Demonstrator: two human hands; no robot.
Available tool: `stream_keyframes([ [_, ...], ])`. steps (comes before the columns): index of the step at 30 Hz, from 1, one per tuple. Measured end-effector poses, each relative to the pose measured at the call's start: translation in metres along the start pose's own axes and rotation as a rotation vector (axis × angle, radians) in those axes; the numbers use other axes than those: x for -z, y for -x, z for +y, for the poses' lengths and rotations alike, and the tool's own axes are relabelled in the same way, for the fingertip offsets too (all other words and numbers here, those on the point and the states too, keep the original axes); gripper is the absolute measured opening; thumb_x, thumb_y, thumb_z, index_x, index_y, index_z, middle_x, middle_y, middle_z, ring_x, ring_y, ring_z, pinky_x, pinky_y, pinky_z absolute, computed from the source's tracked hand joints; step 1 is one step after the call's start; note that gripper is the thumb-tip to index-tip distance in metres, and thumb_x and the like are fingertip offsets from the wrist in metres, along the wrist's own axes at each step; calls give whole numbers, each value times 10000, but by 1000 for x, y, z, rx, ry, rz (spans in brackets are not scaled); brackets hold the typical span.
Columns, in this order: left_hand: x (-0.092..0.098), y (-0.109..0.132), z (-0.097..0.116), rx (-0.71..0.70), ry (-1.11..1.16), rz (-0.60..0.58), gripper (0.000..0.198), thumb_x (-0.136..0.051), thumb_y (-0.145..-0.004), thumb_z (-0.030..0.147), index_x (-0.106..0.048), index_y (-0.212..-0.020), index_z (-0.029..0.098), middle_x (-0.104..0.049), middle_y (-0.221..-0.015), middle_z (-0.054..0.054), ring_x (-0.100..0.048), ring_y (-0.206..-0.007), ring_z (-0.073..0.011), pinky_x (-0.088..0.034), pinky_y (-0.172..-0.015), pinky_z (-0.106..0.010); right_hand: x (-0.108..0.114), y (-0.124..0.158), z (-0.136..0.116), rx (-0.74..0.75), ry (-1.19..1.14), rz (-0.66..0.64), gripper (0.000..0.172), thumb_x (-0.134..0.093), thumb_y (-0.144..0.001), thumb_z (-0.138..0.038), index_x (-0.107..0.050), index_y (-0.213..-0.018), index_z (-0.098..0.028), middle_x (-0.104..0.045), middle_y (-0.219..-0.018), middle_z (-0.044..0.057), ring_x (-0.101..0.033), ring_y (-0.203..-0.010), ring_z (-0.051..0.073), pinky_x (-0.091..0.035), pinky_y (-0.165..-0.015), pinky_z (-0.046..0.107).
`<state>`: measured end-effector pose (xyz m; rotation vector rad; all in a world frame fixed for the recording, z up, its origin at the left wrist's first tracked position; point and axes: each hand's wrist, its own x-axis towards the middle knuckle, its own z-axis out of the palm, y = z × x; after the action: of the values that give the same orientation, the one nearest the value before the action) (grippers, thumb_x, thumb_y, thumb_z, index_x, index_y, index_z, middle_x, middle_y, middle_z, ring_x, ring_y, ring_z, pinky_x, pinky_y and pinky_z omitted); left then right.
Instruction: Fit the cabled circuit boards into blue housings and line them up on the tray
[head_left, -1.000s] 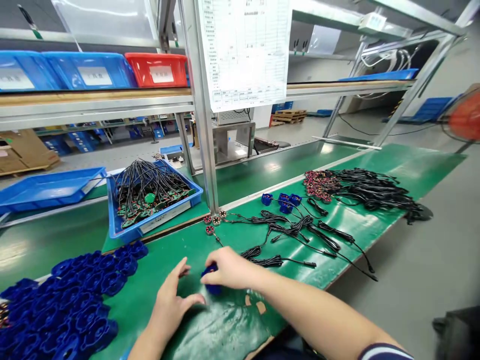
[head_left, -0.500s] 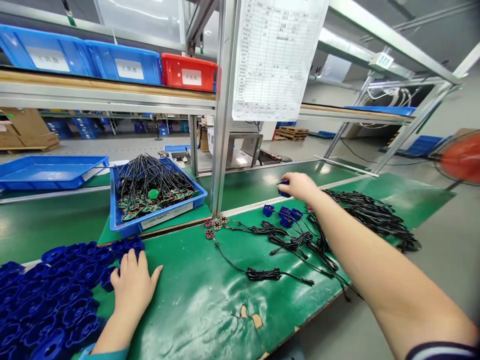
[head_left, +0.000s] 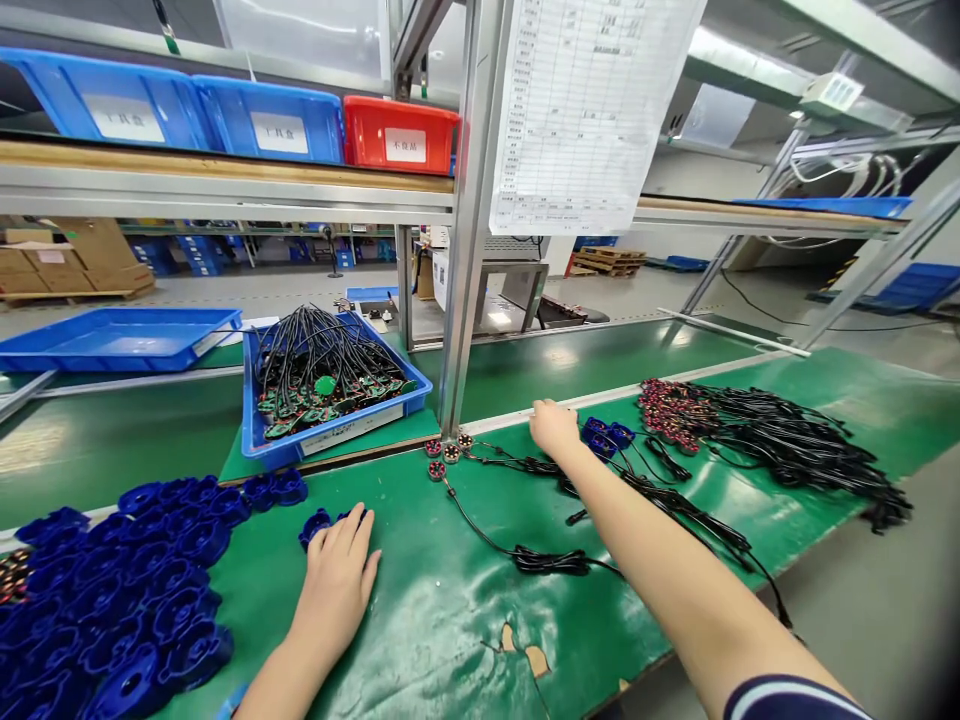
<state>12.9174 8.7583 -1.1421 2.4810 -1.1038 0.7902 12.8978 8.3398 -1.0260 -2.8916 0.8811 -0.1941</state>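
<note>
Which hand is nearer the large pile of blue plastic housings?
Left. The left hand is just right of the blue housing pile; the right hand is much farther right.

A partly hidden blue housing (head_left: 313, 527) sits near others (head_left: 175, 580).

Between four and five o'clock, a navy-blue fabric sleeve (head_left: 776, 703) with a pale curved stripe (head_left: 791, 690) rings the right arm (head_left: 675, 560). Between seven and eight, a light-blue sliver of material (head_left: 231, 702) edges the left forearm (head_left: 281, 665). The left hand (head_left: 337, 580) and right hand (head_left: 553, 427) are bare.
</note>
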Motion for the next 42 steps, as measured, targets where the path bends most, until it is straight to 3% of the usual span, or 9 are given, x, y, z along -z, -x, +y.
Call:
stream_keyframes([
  [6,9,-6,5,112,-22,31,361,-504,-958,271,-600,-1284,150,-553,-1426,-225,-597,-1199,-364,-457,-988,-554,-40,63,-102,356,-187,-145,374,-633,-920,-456,-659,-1206,-215,-676,-1185,92,-622,-1107,215,-443,-930,291],
  [9,10,-6,5,143,-41,36,365,-531,-941,258,-600,-1273,124,-465,-1495,-257,-500,-1329,-410,-447,-1032,-595,-62,97,-141,376,-225,-201,366,-701,-877,-301,-618,-1213,-179,-640,-1190,123,-624,-1069,230,-458,-889,322],
  [12,9,-4,3,100,-24,-27,329,-525,-933,206,-622,-1239,132,-529,-1441,-242,-543,-1290,-394,-474,-1022,-596,-79,126,-160,404,-271,-236,225,-600,-926,-180,-599,-1151,-174,-613,-1177,127,-625,-1019,228,-457,-864,341],
  [19,15,-4,10,64,227,-99,478,-508,-960,186,-468,-1435,220,-541,-1442,-156,-506,-1343,-308,-465,-1095,-538,-90,158,-147,595,-514,-294,111,-601,-937,-174,-630,-1040,-202,-620,-1129,68,-633,-985,184,-463,-866,286],
  [23,8,-5,8,282,318,-23,830,-645,-905,321,-172,-1578,211,-343,-1566,-202,-372,-1455,-336,-421,-1140,-557,-87,156,-144,529,-541,-285,381,-671,-900,-229,-563,-1263,-188,-620,-1219,112,-626,-1077,229,-473,-913,335],
  [25,1,-4,3,337,356,-43,825,-669,-889,356,-214,-1561,205,-402,-1530,-200,-441,-1408,-332,-459,-1106,-543,-87,156,-146,529,-497,-289,393,-662,-911,-271,-568,-1281,-179,-611,-1236,126,-635,-1061,246,-482,-904,350],
  [30,-4,-3,-5,343,417,-130,479,-663,-894,341,-523,-1332,211,-654,-1272,-127,-623,-1200,-280,-503,-1053,-501,-87,158,-150,540,-413,-277,259,-641,-925,-345,-641,-1124,-179,-618,-1122,102,-654,-931,242,-498,-800,341],
  [37,6,-9,0,407,443,-151,558,-795,-775,406,-568,-1247,211,-690,-1173,-100,-667,-1089,-273,-547,-973,-475,-77,151,-139,447,-608,-241,213,-669,-902,-294,-635,-1072,-170,-624,-1076,92,-629,-958,228,-490,-846,340],
  [42,9,-6,7,342,528,-240,600,-718,-836,340,-479,-1370,210,-655,-1285,-131,-641,-1182,-270,-519,-1032,-478,-72,162,-140,564,-907,-153,264,-726,-865,-298,-618,-1090,-210,-628,-1075,51,-624,-950,197,-507,-856,324],
])
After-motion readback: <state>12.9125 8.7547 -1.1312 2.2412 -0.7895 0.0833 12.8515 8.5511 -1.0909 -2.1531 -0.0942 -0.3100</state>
